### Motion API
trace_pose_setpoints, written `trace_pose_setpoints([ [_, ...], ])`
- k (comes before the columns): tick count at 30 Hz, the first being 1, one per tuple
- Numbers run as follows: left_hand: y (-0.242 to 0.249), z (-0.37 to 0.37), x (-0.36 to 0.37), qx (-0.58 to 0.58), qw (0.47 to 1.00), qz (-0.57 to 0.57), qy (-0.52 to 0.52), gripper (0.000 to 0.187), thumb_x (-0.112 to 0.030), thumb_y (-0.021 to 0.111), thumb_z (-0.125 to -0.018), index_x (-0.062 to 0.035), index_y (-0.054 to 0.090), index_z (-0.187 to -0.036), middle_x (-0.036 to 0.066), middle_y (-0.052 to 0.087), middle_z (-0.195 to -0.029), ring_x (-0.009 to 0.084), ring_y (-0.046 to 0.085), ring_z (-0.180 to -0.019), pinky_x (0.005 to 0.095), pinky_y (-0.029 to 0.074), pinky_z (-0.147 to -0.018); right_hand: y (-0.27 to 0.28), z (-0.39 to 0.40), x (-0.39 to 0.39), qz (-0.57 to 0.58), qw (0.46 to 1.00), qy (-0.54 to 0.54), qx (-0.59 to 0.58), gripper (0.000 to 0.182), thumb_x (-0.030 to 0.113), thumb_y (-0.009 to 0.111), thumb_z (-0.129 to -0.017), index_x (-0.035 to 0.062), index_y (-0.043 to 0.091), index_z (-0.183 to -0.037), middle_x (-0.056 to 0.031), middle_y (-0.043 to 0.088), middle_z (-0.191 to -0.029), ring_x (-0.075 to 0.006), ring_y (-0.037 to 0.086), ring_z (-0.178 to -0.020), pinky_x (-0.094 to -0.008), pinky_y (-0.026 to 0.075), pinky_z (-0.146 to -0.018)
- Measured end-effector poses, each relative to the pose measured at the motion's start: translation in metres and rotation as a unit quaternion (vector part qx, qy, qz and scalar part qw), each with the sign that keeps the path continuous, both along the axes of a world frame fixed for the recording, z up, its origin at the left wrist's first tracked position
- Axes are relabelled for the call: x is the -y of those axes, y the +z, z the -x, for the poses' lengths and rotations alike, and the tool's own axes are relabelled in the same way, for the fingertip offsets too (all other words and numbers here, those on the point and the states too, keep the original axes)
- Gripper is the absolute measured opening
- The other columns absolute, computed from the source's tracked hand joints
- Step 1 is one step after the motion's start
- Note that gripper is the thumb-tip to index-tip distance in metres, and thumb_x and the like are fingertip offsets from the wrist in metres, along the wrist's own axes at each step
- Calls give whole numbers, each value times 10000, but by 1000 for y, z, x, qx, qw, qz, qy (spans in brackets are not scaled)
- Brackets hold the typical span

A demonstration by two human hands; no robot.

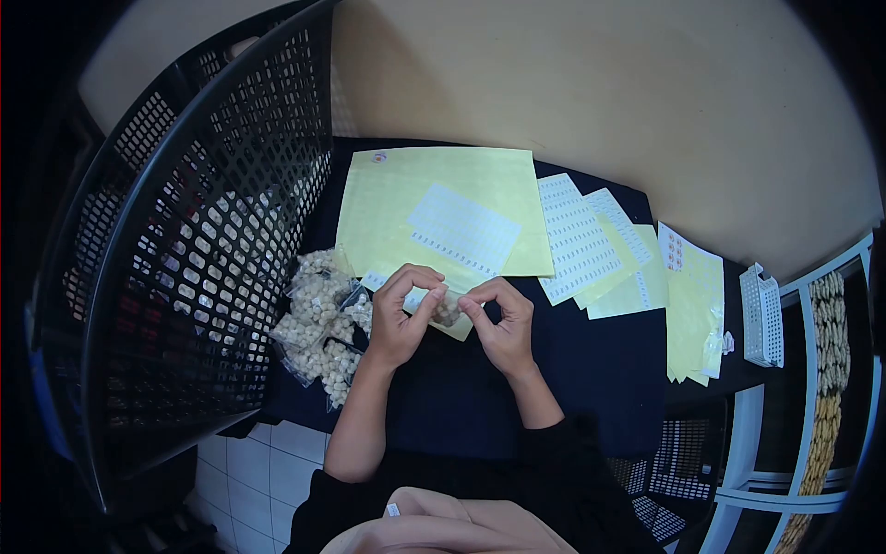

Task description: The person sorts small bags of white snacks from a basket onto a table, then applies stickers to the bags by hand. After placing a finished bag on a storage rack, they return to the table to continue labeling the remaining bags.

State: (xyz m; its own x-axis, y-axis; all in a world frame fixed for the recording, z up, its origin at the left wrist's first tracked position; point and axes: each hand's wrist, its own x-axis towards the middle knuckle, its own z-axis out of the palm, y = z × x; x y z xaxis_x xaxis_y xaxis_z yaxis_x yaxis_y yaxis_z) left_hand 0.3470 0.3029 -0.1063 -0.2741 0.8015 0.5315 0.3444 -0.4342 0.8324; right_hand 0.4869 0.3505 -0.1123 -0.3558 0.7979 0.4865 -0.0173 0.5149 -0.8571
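Note:
My left hand (403,316) and my right hand (504,325) meet over the table, thumbs and fingertips pinched together. Between them they hold a small see-through plastic bag (448,312) with pale, roundish pieces inside; my fingers cover part of it. Just beyond, a white label sheet (464,229) with rows of small print lies on a large yellow sheet (378,208). Left of my left hand is a heap of similar see-through bags (316,314) filled with pale round pieces.
A tall black perforated basket (208,222) leans at the left, with pale contents showing through its holes. More label sheets (577,235) fan out at the right, beside yellow backing sheets (688,305) and a small white basket (761,316). A dark crate (678,471) stands below.

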Motion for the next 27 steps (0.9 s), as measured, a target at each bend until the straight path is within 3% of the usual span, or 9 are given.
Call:
trace_pose_setpoints([
  [5,-12,4,2,148,989,-14,-17,49,-49,476,-832,-3,482,-848,82,541,-766,123,534,-681,210,443,-606,-7,8,3,26,998,45,-19,183,102,678,-680,5,590,-807,-99,590,-761,-170,567,-680,-252,431,-638],
  [6,-14,7,2,211,977,-23,-7,64,-68,447,-858,-9,457,-878,73,531,-769,106,526,-653,195,446,-574,-5,11,2,-19,999,16,21,213,107,684,-671,8,591,-835,-103,586,-778,-190,570,-699,-263,438,-644],
  [7,-4,10,3,193,979,-47,51,81,-100,416,-883,-27,420,-916,77,524,-829,105,542,-658,200,454,-544,-5,13,2,-66,996,-14,60,246,113,690,-662,11,592,-862,-106,581,-794,-210,572,-719,-274,446,-649],
  [9,-8,19,-1,255,949,-86,165,103,-124,400,-893,-31,416,-932,95,525,-885,129,560,-714,237,487,-584,-16,13,5,-65,989,-7,131,306,141,696,-646,19,588,-905,-107,560,-864,-246,550,-803,-309,436,-707],
  [10,-8,21,-2,255,949,-86,165,103,-124,400,-893,-31,416,-932,95,525,-885,129,560,-714,237,487,-584,-18,16,9,-96,977,-26,190,320,152,693,-644,16,586,-914,-105,549,-888,-250,534,-838,-319,420,-740],
  [12,-6,25,-2,383,898,-134,168,113,-140,379,-901,-49,402,-965,97,518,-911,158,561,-787,299,513,-632,-23,22,13,-123,955,-50,267,346,173,682,-647,6,582,-933,-95,527,-943,-255,500,-900,-342,377,-812],
  [18,-13,28,-1,438,881,-121,132,129,-164,371,-906,-72,388,-995,90,510,-929,181,546,-838,372,513,-681,-30,26,16,-116,956,-58,263,278,123,675,-643,-7,606,-879,-99,543,-923,-250,511,-893,-336,421,-774],
  [25,-8,26,-1,469,866,-107,139,144,-181,381,-904,-61,404,-981,78,518,-907,169,539,-826,354,503,-703,-29,28,17,-72,965,-68,244,169,78,685,-632,14,623,-774,-83,573,-859,-247,536,-863,-330,449,-736],
  [27,-12,25,-3,524,842,-80,101,148,-188,394,-901,-57,418,-967,74,524,-897,166,536,-847,357,500,-710,-31,28,16,-90,968,-69,225,140,62,673,-637,15,616,-756,-90,580,-825,-248,543,-854,-320,450,-734],
])
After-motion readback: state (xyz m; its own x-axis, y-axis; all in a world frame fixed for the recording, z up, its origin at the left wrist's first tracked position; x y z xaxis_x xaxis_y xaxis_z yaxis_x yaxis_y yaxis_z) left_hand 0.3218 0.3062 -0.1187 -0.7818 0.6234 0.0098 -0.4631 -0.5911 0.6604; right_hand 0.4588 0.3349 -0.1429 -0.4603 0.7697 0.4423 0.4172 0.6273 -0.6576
